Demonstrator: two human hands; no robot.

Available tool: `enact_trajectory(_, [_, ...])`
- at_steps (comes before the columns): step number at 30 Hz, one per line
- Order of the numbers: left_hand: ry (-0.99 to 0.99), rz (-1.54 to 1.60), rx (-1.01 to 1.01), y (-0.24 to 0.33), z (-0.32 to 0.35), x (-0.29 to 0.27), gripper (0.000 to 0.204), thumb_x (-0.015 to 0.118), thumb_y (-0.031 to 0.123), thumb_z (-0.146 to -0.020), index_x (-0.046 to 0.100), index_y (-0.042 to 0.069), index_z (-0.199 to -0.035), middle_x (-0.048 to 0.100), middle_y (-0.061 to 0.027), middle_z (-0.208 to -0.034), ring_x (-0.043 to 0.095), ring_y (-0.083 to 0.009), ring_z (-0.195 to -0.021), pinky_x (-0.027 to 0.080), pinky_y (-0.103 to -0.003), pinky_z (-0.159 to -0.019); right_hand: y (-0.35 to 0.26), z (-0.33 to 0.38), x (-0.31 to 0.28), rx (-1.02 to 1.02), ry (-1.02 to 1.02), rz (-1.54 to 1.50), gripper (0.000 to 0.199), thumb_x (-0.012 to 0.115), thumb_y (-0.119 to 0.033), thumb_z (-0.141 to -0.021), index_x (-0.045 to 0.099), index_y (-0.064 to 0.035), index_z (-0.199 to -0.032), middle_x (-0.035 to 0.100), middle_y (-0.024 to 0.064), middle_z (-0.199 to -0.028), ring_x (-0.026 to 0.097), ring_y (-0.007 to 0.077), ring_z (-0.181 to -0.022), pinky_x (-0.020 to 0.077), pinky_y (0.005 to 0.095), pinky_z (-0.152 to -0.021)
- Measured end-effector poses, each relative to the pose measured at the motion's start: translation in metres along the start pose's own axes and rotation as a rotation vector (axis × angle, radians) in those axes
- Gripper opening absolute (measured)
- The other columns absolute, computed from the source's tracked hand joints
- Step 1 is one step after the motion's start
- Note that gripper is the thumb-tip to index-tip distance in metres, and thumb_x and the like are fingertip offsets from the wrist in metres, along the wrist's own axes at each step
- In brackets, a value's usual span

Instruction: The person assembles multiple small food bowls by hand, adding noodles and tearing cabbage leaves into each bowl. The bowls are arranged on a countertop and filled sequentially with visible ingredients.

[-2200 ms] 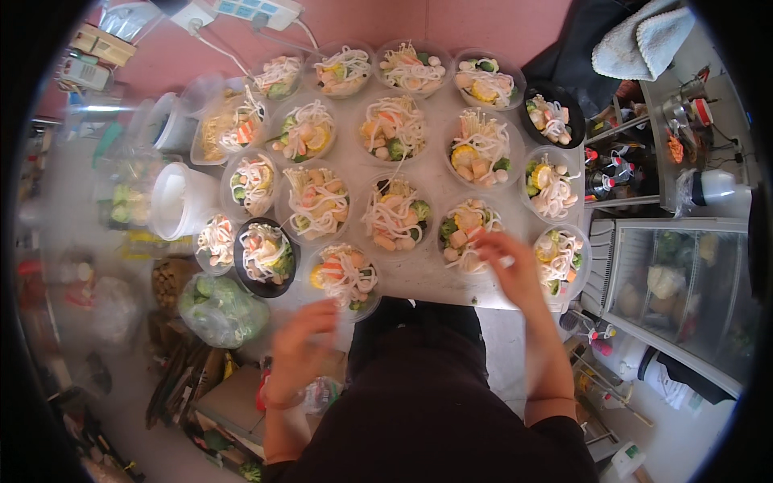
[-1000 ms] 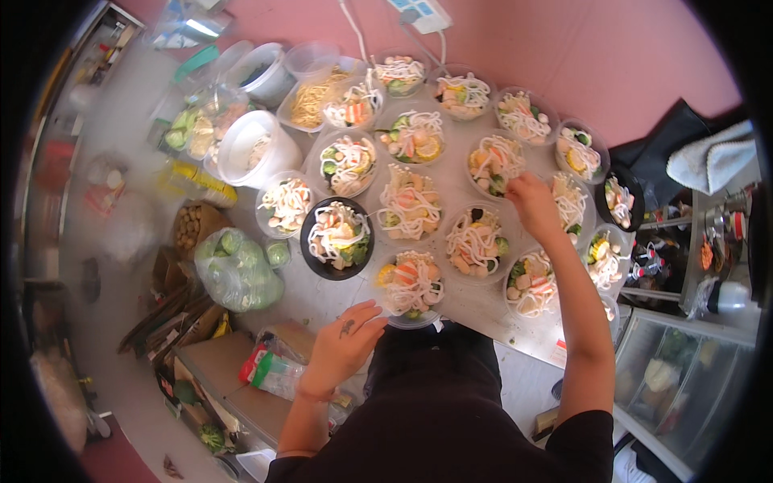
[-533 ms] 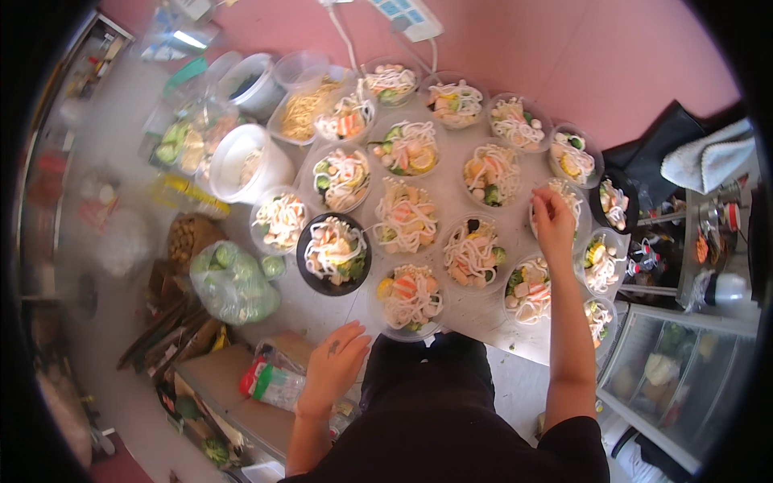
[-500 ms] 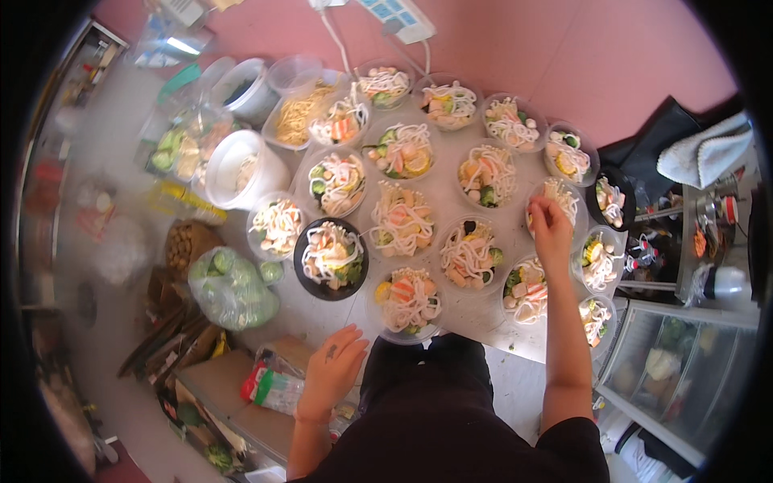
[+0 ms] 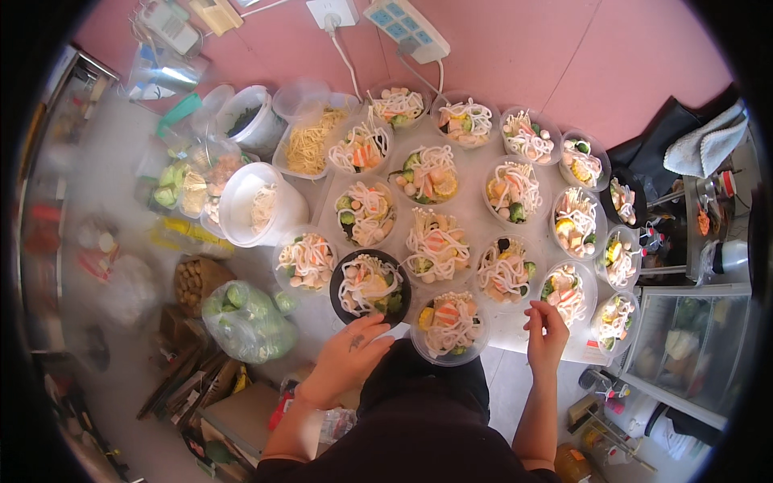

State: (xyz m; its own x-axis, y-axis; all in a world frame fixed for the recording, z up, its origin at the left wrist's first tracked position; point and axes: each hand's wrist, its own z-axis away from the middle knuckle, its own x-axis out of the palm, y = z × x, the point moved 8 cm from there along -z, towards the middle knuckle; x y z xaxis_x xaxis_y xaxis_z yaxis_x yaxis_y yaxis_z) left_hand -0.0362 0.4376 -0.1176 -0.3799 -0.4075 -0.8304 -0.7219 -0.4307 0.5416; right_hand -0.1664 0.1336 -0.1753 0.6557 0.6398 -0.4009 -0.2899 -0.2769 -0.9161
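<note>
I find clear bowls (image 5: 449, 360) set close together on the table (image 5: 509, 326), noodles lying over vegetables inside. I have the left hand (image 5: 348, 361) at the near edge of a black bowl (image 5: 338, 300), fingers extended; contact cannot be confirmed. I have the right hand (image 5: 547, 338) just beside the near edge of another filled bowl (image 5: 589, 291), fingers bent. I record a white tub (image 5: 292, 205) holding pale strands, and a bag (image 5: 250, 324) of green vegetables left of the table

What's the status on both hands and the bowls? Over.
Left hand by round black plastic bowl, contact unclear. Right hand, half-curled, near round clear plastic bowl. Another food-filled clear bowl stands between the hands.
</note>
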Motion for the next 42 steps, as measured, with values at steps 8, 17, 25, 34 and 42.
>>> enact_trajectory(8, [0.124, 0.004, -0.04, 0.008, 0.046, -0.007, 0.023, 0.069, -0.003, -0.073, 0.065, 0.004, -0.095, 0.066, -0.0095, -0.106, 0.064, -0.0299, -0.106, 0.054, -0.039, -0.086, -0.027, 0.013, 0.043, -0.203, -0.184, 0.121, 0.014, 0.061, 0.001, -0.088, 0.066, 0.0003, -0.101, 0.065, 0.0083, -0.08, 0.061, 0.0138, -0.063, 0.0475, 0.0245, -0.059])
enact_trajectory(17, [0.363, -0.049, -0.029, -0.049, 0.069, -0.081, 0.023, 0.068, -0.004, -0.073, 0.065, 0.003, -0.095, 0.066, -0.0121, -0.107, 0.067, -0.0299, -0.094, 0.057, -0.038, -0.077, -0.101, 0.024, 0.135, -0.408, -0.302, 0.171, 0.013, 0.065, 0.001, -0.085, 0.066, -0.003, -0.097, 0.064, 0.0108, -0.079, 0.063, 0.023, -0.065, 0.0493, 0.0319, -0.059])
enact_trajectory(25, [0.425, -0.013, 0.009, -0.164, 0.117, -0.144, 0.03, 0.067, -0.006, -0.073, 0.066, 0.003, -0.101, 0.068, -0.012, -0.102, 0.068, -0.0279, -0.09, 0.057, -0.034, -0.075, -0.257, -0.01, 0.387, -0.715, -0.622, 0.181, 0.013, 0.062, -0.009, -0.087, 0.066, -0.0055, -0.099, 0.064, 0.0154, -0.089, 0.064, 0.0338, -0.083, 0.0509, 0.041, -0.069])
enact_trajectory(34, [0.492, -0.025, -0.264, -0.285, 0.179, -0.22, 0.025, 0.066, -0.008, -0.075, 0.065, 0.002, -0.098, 0.068, -0.0138, -0.102, 0.069, -0.0301, -0.086, 0.057, -0.036, -0.073, -0.143, -0.062, 0.704, -0.755, -0.982, 1.189, 0.019, 0.054, -0.011, -0.086, 0.071, -0.0113, -0.095, 0.07, 0.0104, -0.094, 0.067, 0.0303, -0.087, 0.0548, 0.0405, -0.072])
enact_trajectory(42, [0.472, 0.038, -0.3, -0.328, 0.188, -0.235, 0.023, 0.066, -0.008, -0.075, 0.065, 0.001, -0.097, 0.068, -0.0148, -0.1, 0.068, -0.0316, -0.084, 0.057, -0.037, -0.072, -0.251, -0.076, 0.647, -0.477, -1.085, 0.599, 0.016, 0.063, -0.02, -0.089, 0.065, -0.005, -0.093, 0.07, 0.0132, -0.086, 0.068, 0.0219, -0.076, 0.052, 0.0393, -0.066])
